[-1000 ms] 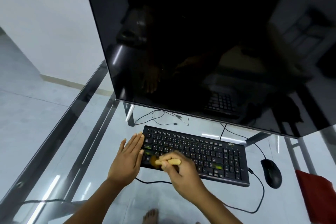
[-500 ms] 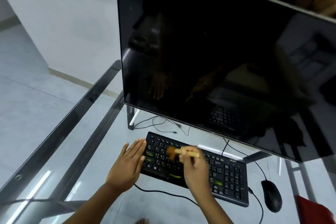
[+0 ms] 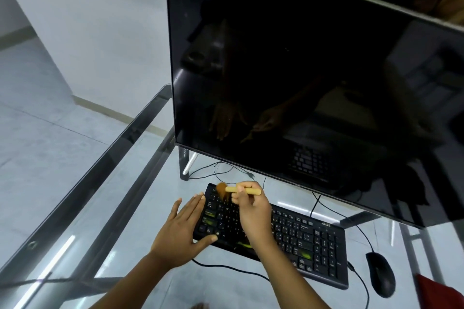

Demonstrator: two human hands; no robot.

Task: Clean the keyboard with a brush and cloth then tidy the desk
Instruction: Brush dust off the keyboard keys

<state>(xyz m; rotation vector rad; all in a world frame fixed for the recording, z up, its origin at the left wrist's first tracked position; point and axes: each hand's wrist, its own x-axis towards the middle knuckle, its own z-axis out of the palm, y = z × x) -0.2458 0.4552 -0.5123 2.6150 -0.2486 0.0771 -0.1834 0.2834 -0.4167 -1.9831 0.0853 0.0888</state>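
Gripping brush (image 3: 234,190) over keyboard (image 3: 288,233) top-left corner w/ right hand (image 3: 253,213); left hand (image 3: 182,231) flat, fingers straight, at keyboard's edge.

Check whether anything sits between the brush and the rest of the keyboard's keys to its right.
Nothing visible lies on the keyboard. The brush is at its far left corner, held in the right hand; only that hand's own wrist crosses above the middle rows.
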